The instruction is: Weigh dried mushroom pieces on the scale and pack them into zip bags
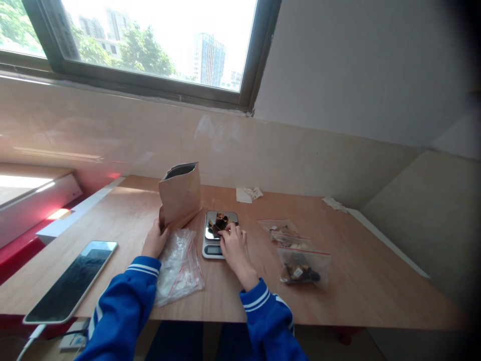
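A brown kraft paper bag (182, 198) stands upright with its mouth open at the top. My left hand (155, 239) is closed on its lower left corner. To its right is a small digital kitchen scale (210, 250) with a metal plate. Dried brown and black pieces (221, 223), perhaps mushroom or herb, lie heaped on the plate. My right hand (235, 245) reaches over the scale's right side, its bent fingertips pinching at the edge of the heap. Clear zip bags (178, 273) lie flat between my forearms.
Several filled zip bags (304, 268) lie on the right of the wooden table (361, 281). A phone (71, 283) with a white charging cable (32, 341) is at the left. Crumpled white paper (250, 194) lies near the wall, under the window.
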The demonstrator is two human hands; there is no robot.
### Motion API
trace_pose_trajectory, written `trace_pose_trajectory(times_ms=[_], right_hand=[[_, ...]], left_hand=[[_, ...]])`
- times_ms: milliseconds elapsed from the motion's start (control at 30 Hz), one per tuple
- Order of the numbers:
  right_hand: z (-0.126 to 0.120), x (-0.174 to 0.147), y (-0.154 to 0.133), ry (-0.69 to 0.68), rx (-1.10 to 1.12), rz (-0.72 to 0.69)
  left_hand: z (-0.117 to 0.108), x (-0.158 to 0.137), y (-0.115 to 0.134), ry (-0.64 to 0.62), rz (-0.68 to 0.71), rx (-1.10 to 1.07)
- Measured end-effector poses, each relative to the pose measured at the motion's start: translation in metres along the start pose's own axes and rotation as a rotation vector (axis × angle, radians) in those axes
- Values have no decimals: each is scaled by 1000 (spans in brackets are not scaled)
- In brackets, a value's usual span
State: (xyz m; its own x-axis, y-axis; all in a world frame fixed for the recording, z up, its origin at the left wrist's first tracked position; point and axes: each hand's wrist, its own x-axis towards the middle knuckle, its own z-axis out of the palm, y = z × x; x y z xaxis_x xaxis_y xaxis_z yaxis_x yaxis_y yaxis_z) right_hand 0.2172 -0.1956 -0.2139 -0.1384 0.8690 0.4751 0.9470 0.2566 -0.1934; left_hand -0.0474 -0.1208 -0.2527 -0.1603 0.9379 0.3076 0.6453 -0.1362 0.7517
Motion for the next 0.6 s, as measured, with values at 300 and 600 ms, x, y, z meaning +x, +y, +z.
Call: trace_pose_trajectory(times_ms=[300,600], right_hand=[[-11,-29,22,180,298,275],[2,-84,47,379,316,438]], left_hand=[[-1,0,3,215,119,-257],[-20,-21,34,854,311,-220]])
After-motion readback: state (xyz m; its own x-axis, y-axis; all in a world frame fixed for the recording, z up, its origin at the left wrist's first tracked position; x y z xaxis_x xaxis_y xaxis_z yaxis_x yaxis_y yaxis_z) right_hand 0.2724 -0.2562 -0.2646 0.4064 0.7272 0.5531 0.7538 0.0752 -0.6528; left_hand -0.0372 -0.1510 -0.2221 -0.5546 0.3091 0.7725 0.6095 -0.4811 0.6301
